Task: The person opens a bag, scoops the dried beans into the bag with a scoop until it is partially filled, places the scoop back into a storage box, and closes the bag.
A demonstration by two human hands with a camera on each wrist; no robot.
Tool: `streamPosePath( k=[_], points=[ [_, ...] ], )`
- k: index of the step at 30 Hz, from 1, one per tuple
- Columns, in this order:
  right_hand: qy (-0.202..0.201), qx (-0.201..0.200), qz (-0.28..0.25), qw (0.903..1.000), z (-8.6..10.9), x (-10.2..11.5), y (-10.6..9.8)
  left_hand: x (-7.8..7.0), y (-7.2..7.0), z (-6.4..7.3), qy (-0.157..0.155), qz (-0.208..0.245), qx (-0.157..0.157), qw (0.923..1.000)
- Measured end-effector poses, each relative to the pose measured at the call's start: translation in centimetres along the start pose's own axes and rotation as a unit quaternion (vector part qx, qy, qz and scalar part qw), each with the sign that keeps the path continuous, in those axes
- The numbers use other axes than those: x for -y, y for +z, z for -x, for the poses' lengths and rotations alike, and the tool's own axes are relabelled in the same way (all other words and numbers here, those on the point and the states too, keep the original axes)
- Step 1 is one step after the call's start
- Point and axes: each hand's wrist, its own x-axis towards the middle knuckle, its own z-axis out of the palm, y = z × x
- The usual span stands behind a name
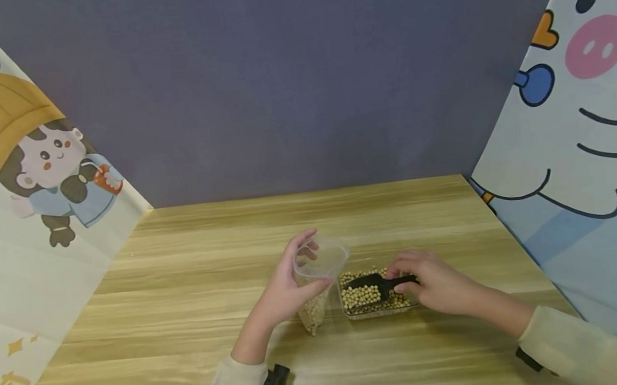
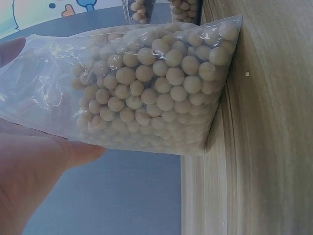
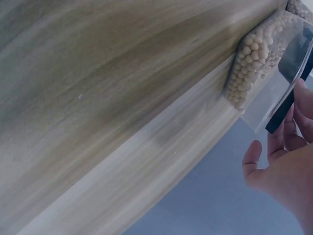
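My left hand point(image 1: 281, 294) holds a clear plastic bag point(image 1: 314, 314) near its wide-open mouth, thumb and fingers around the rim. The bag stands upright on the table, its lower part full of round beige beans point(image 2: 146, 83), like soybeans. To its right is a clear rectangular container point(image 1: 378, 314) with more of the same beans. Inside it lies a black scoop point(image 1: 375, 280), its blade loaded with beans. My right hand point(image 1: 439, 283) pinches the scoop's handle point(image 3: 282, 113) between thumb and fingers above the container's right end.
Both things stand on a wood-grain table point(image 1: 188, 289). A grey-blue panel point(image 1: 283, 90) rises behind it. Printed cartoon panels flank the table on the left point(image 1: 12, 274) and right point(image 1: 544, 142). A tiny pale crumb point(image 2: 247, 74) lies beside the bag.
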Motion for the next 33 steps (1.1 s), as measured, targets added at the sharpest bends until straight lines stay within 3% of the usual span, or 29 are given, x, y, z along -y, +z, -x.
streamPosePath(
  k=[16, 24, 33],
  points=[
    [-0.015, -0.015, 0.027, 0.9994, -0.13, 0.12, 0.04, 0.11, -0.1, -0.13, 0.006, -0.007, -0.002, 1.0],
    [-0.009, -0.009, -0.039, 0.9992, 0.09, 0.02, 0.29, 0.23, -0.04, -0.07, 0.004, -0.006, -0.002, 1.0],
    [0.023, 0.004, -0.12, 0.9925, 0.73, -0.3, 0.19, 0.1, -0.04, 0.03, -0.001, -0.003, 0.0, 1.0]
  ],
)
